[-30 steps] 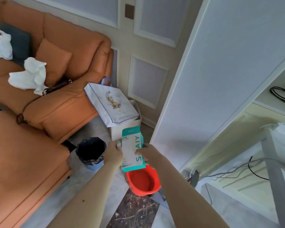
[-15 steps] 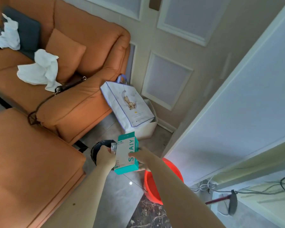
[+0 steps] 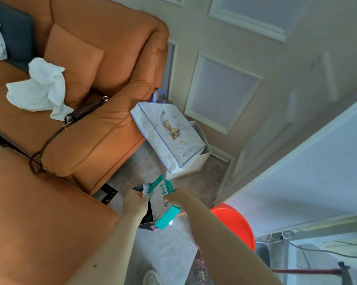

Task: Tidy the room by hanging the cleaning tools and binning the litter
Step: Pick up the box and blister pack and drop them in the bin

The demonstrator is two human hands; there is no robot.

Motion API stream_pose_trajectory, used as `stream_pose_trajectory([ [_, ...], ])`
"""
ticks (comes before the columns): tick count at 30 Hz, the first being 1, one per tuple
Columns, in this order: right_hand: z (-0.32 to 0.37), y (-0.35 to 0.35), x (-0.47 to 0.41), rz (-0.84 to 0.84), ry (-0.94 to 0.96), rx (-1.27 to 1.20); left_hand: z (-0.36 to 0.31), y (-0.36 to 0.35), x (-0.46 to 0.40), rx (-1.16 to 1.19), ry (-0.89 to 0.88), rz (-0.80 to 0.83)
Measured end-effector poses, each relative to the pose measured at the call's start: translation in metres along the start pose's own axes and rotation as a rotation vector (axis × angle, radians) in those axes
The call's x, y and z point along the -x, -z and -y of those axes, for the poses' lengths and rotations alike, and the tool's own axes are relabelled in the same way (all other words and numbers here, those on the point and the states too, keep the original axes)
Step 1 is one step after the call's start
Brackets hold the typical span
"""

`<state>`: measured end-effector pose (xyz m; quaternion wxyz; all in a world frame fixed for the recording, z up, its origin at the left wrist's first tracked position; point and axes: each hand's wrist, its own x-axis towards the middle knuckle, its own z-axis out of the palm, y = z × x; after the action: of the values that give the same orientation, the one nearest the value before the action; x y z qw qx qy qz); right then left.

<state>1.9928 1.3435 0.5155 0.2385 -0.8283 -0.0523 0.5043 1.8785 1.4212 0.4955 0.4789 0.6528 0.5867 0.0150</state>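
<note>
Both hands meet over the floor beside the orange sofa (image 3: 103, 128), holding litter above a dark bin.

Left hand (image 3: 134, 200): fingers curled, grip grasping a small silvery scrap (image 3: 146, 188) and touching the left edge of the teal-and-white carton (image 3: 162, 202). How much of the carton's weight this hand takes cannot be told.

Right hand (image 3: 176, 198): grip closed on the carton, thumb across its printed face, fingers wrapped behind (the fingertips are hidden by the carton).

Carton: tilted, top end leaning away toward the wall, lower teal end nearest the camera. It is off the floor, carried wholly in the hands, directly above the dark bin (image 3: 146, 220), of which only slivers show behind the left wrist and under the carton. Whether carton and bin touch cannot be told.

Surroundings: a red bucket (image 3: 238, 224) stands on the tiled floor just right of the right forearm. A white paper bag (image 3: 169, 138) with a bear print leans against a white box at the sofa's end, near the panelled wall. On the sofa seat lie a crumpled white cloth (image 3: 39, 87) and a dark strap (image 3: 56, 132); a second white cloth shows at the far left edge. A red-handled tool (image 3: 305, 270) lies at lower right, its head blurred.
</note>
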Motion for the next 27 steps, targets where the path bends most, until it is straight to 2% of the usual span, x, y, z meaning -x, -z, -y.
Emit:
stream_pose_trajectory([
  [4, 0.011, -0.011, -0.028, -0.025, -0.012, 0.037, -0.005, 0.0, -0.025, -0.049, -0.055, -0.006],
  [12, 0.021, -0.06, -0.089, -0.078, -0.116, 0.037, 0.02, -0.007, -0.084, -0.093, -0.022, 0.132],
  [18, 0.013, -0.081, -0.14, -0.133, -0.126, 0.043, 0.039, -0.034, -0.131, -0.139, -0.071, 0.176],
  [22, -0.002, -0.083, -0.168, -0.113, -0.067, -0.001, 0.057, -0.06, -0.161, -0.166, 0.0, 0.305],
  [27, -0.024, -0.069, -0.162, -0.172, -0.053, 0.015, 0.071, -0.075, -0.171, -0.222, 0.07, 0.339],
])
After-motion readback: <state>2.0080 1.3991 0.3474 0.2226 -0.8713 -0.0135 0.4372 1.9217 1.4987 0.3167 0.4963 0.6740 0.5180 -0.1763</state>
